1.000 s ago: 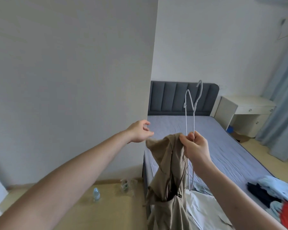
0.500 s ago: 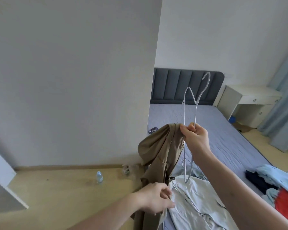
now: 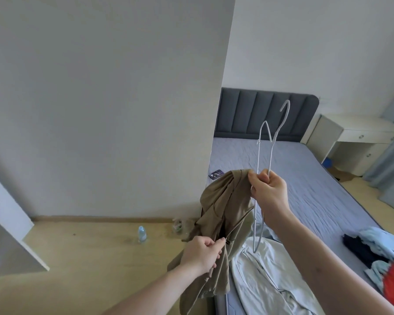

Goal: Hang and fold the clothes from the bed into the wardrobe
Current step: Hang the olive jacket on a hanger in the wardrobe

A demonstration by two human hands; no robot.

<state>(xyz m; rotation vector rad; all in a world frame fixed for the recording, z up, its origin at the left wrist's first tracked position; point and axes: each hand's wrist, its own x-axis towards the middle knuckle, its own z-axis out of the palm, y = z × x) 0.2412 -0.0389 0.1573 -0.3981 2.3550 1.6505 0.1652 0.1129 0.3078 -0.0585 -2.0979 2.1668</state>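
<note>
Since the left hand (image 3: pixel 200 253) has dropped from beside the collar to pinch the zipper pull, the khaki jacket (image 3: pixel 223 214), gripped with the white hanger (image 3: pixel 263 169) by the right hand (image 3: pixel 268 188) over the bed (image 3: pixel 305 189), is judged mid-fastening before hanging.

No readable text, labels, brands or numbers anywhere. Checked the likely spots: the bottle (image 3: pixel 142 233) on the floor left of the bed (image 3: pixel 305 178) is too small to show any label; the phone (image 3: pixel 216 174) on the bed's left edge shows only a dark back with no legible mark. The khaki garment (image 3: pixel 223 210) I'm holding shows no tag or print.
</note>
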